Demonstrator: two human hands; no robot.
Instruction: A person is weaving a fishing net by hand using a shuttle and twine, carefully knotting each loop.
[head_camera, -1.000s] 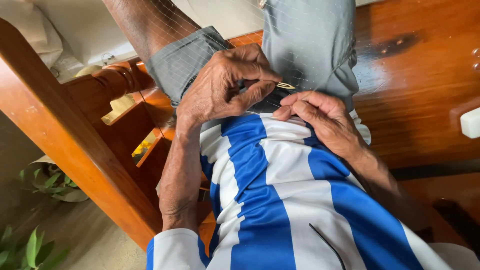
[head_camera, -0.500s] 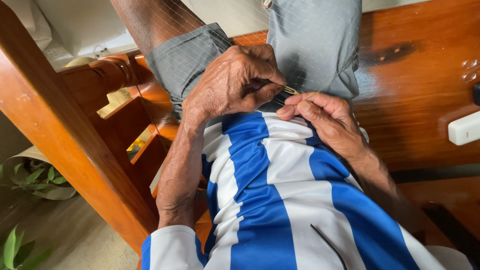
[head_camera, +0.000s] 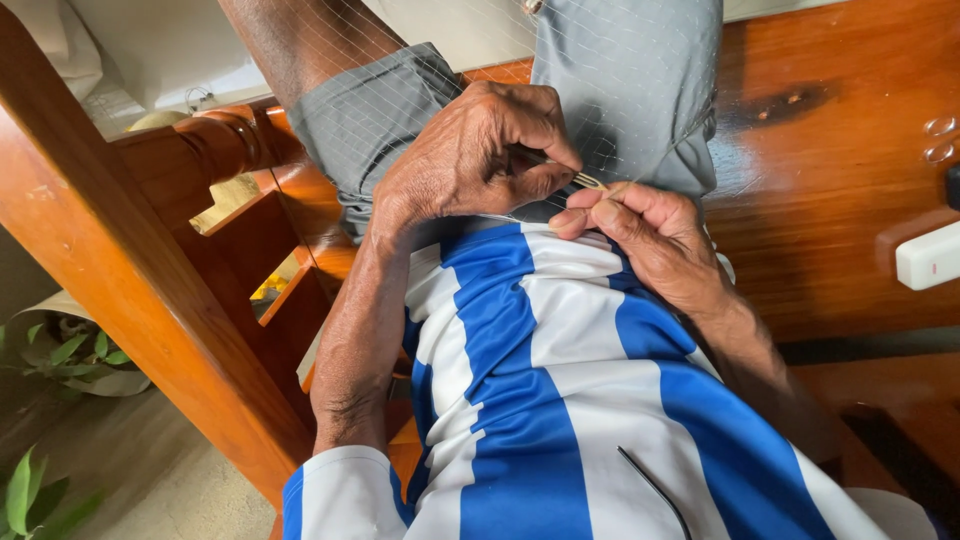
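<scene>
A polished reddish wooden surface is seen from one to four o'clock, marked by a dark stain and a bright patch of reflected light. A thick sloping wooden beam runs from nine towards seven o'clock, and a turned wooden post is joined to it at ten o'clock. Green plant leaves are spread at eight o'clock over a dull grey floor. A pale surface is lit at eleven o'clock. A white block is set at three o'clock.
</scene>
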